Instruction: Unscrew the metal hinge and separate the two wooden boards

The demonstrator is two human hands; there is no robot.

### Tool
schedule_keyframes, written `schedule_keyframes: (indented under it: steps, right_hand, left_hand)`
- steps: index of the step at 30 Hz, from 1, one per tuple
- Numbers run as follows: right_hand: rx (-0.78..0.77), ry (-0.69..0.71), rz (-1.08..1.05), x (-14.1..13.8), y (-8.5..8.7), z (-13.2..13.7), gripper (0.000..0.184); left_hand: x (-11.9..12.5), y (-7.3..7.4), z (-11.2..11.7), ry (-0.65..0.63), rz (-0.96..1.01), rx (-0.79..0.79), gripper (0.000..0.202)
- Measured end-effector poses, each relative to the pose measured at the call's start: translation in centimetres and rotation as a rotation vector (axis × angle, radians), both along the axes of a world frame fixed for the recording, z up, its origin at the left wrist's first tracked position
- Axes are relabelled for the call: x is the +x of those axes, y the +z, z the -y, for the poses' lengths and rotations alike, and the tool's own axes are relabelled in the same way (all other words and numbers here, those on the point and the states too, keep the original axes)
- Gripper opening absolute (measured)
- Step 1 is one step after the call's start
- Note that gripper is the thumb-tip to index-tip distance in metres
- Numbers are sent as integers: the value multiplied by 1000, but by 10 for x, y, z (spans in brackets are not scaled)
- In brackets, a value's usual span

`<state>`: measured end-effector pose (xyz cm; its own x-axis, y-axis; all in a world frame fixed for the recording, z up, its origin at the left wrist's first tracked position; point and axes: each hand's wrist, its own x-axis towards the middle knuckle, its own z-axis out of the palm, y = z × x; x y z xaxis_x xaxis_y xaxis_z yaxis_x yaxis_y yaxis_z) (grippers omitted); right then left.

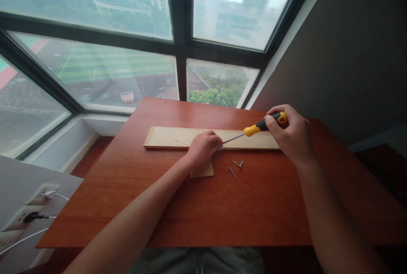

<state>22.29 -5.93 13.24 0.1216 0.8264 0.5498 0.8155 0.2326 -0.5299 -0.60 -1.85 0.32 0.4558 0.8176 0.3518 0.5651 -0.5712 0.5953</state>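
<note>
A long pale wooden board lies across the reddish-brown table. My left hand is closed at the board's near edge, pinching something small where the screwdriver tip meets it. It rests partly on a small wooden block. My right hand grips the yellow and black handle of a screwdriver. Its metal shaft slants down and left to my left hand's fingers.
Three loose screws lie on the table just right of the block. Large windows stand behind the table and a grey wall runs along the right. Wall sockets with plugged cables sit low at the left.
</note>
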Motion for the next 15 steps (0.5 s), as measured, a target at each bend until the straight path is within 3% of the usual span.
schedule_keyframes:
  steps: [15]
  right_hand:
    - [91,38,536,-36,22,-11,19]
  left_hand:
    - [1,1,1,-1,-32,33,14]
